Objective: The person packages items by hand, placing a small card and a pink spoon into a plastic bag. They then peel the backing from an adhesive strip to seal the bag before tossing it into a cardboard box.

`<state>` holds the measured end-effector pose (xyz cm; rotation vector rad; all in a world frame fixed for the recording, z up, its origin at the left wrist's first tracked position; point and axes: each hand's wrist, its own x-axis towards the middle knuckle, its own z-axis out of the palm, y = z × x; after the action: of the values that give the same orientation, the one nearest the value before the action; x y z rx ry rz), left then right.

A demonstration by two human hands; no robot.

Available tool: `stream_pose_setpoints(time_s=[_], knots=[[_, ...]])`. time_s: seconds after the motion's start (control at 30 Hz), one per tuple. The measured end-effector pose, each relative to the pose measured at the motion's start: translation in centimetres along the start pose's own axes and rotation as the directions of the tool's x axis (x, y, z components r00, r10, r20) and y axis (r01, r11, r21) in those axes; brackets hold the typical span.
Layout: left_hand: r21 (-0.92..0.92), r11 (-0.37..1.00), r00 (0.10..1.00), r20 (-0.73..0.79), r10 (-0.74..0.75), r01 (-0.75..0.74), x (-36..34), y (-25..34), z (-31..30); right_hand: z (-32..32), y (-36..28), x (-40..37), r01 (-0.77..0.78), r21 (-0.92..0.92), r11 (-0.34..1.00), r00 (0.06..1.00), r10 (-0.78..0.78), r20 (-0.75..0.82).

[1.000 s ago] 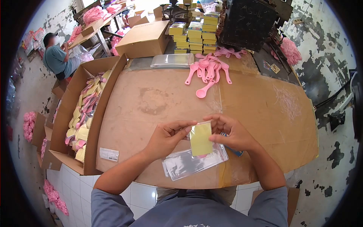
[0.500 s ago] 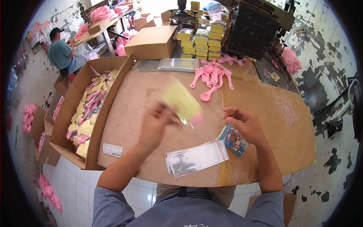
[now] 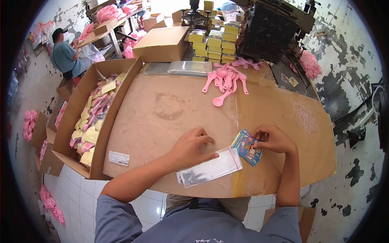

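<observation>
My left hand is over the upper edge of a stack of clear plastic sleeves, its thumb on or just above the plastic. Its fingers are apart and nothing is held between them. Beside the sleeves lies a small pile of blue printed cards. The fingertips of my right hand touch the top card at its right side, fingers bent. Whether they grip a card cannot be made out. Farther back on the cardboard-covered table is a heap of pink plastic spoons.
At the left stands a long open carton filled with packed yellow and pink items. Behind are a closed box, more clear sleeves, stacks of yellow-edged cards and a dark machine. A person sits far left.
The yellow and pink packet that was in my left hand is gone from it. That hand has moved right and down to the sleeves. My right hand has come down onto the cards.
</observation>
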<state>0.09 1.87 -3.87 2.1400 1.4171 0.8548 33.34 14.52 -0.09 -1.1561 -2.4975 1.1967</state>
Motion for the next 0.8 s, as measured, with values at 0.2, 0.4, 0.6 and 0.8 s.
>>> stream_pose_setpoints(time_s=[0.2, 0.4, 0.6, 0.8], knots=[[-0.079, 0.995, 0.994, 0.085, 0.073, -0.066, 0.4, -1.4, 0.6, 0.2, 0.8, 0.2, -0.127, 0.249, 0.96, 0.992, 0.118, 0.051], [0.014, 0.998, 0.996, -0.059, 0.06, -0.059, -0.1, 0.2, 1.3, -0.3, -0.6, -0.5, 0.051, 0.078, 0.996, 0.991, -0.041, -0.125], [-0.176, 0.984, 0.999, 0.027, -0.034, 0.038, 0.0, 0.0, 1.2, 1.3, -2.4, -0.7, 0.373, 0.413, 0.831, 0.924, -0.373, -0.083], [-0.144, 0.989, 0.999, -0.027, -0.021, 0.017, -0.3, 0.0, 1.1, 3.1, -4.1, 0.4, 0.482, 0.455, 0.749, 0.827, -0.56, 0.046]])
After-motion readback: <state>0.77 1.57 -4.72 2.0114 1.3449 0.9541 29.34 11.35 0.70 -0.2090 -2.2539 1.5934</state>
